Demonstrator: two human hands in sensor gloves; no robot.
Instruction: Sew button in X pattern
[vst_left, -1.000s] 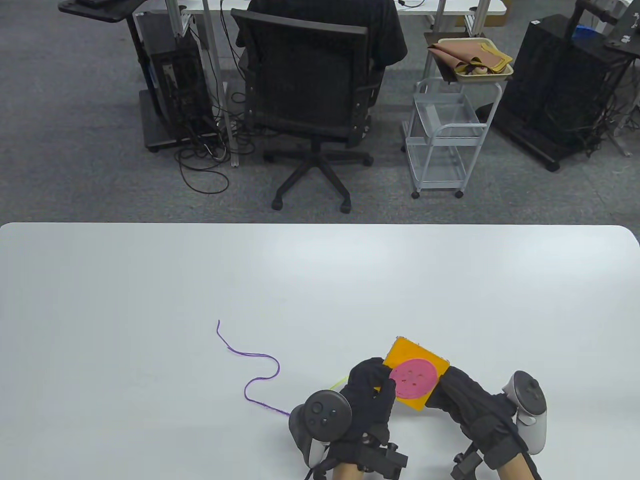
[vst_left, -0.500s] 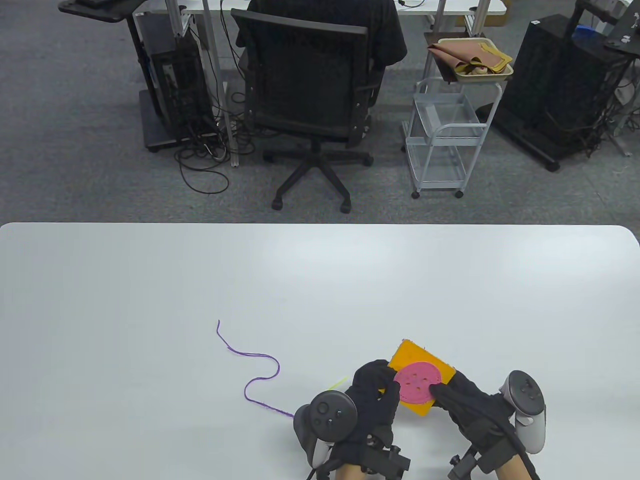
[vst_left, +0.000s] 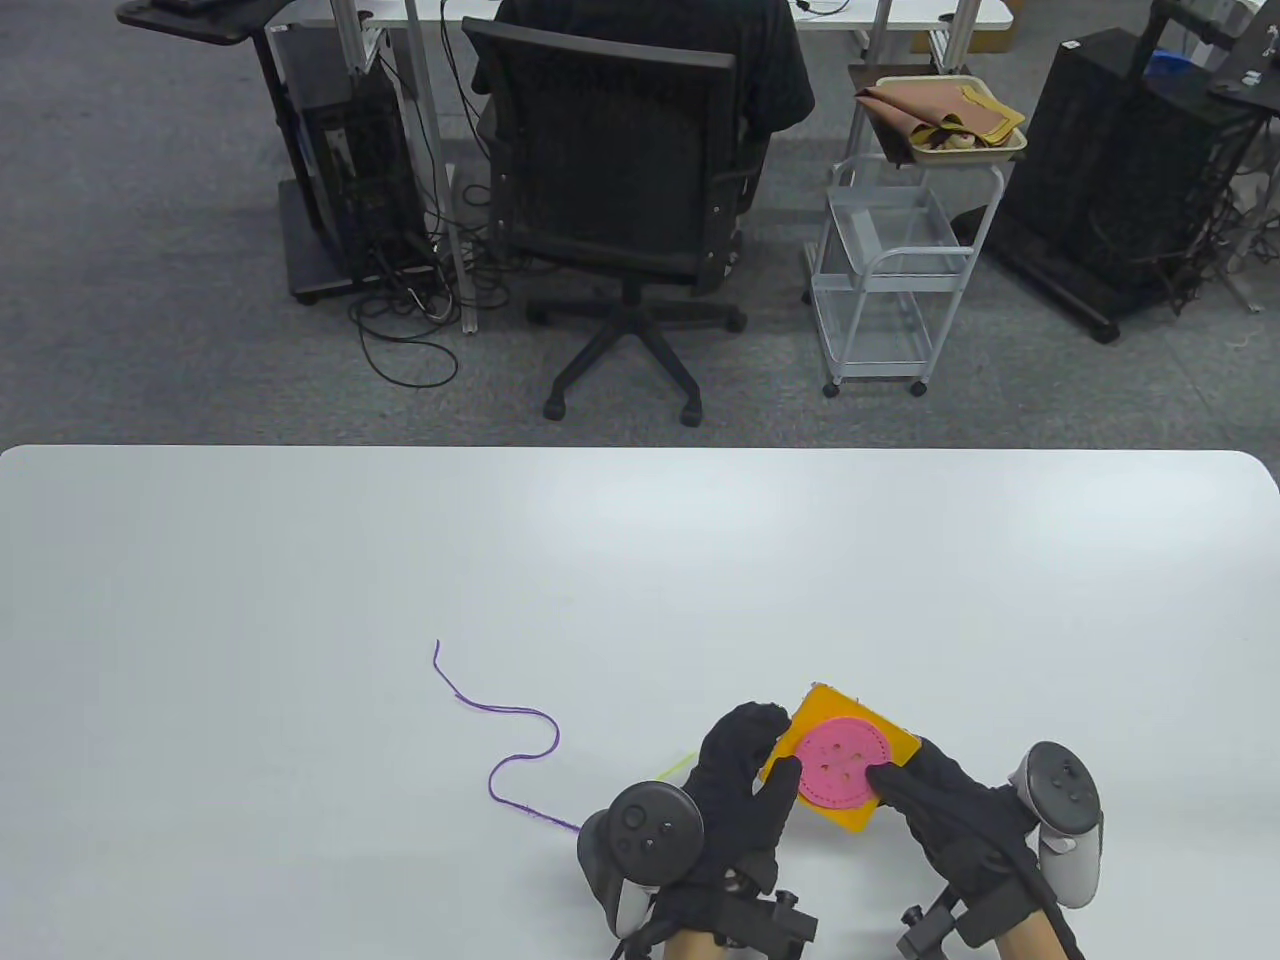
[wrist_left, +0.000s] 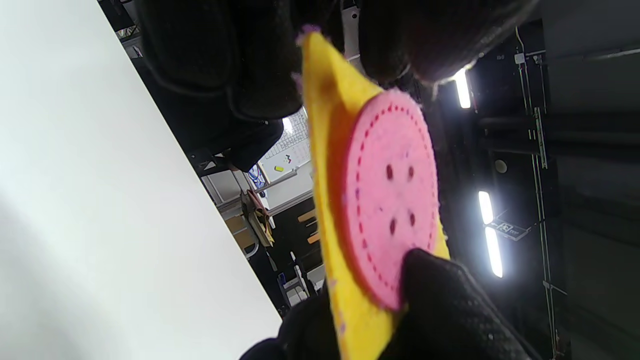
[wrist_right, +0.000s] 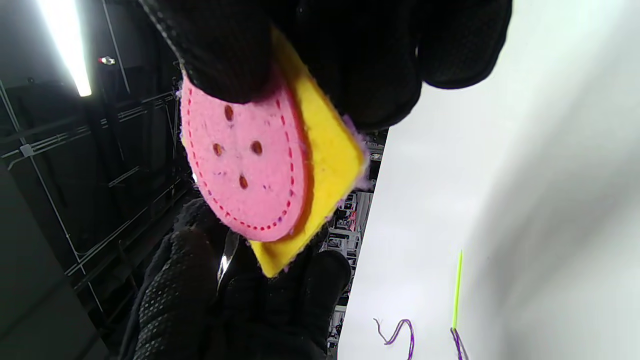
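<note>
Left grip (vst_left: 745, 775) pinched on the near-left edge of a square yellow felt pad (vst_left: 895, 745), thumb on the face side, fingers (wrist_left: 235, 60) curled behind. Right grip (vst_left: 935, 800) clamped on the pad's opposite edge, thumb (wrist_right: 225, 55) pressed onto the rim of the round pink felt button (vst_left: 840, 762), fingers wrapped behind the yellow backing. Pad held between both hands, lifted clear of the white worktop (vst_left: 300, 560) near its front edge and tilted so the button faces up toward the table camera. Button lying flat against the pad, ringed with red dashed stitching, four small holes (wrist_left: 400, 197) at its centre, no thread seen through them. Purple fuzz visible along the pad's edges in both wrist views.

Just left of the left hand, on the worktop: a thin yellow-green needle (vst_left: 677, 767), with a purple thread (vst_left: 520, 745) trailing from it in a loose wavy line off to the left. Needle and thread untouched by either hand.

Beyond the worktop, on grey carpet: a black office chair (vst_left: 620, 180) and a white wire trolley (vst_left: 885, 270) carrying a tray of brown cloth.
</note>
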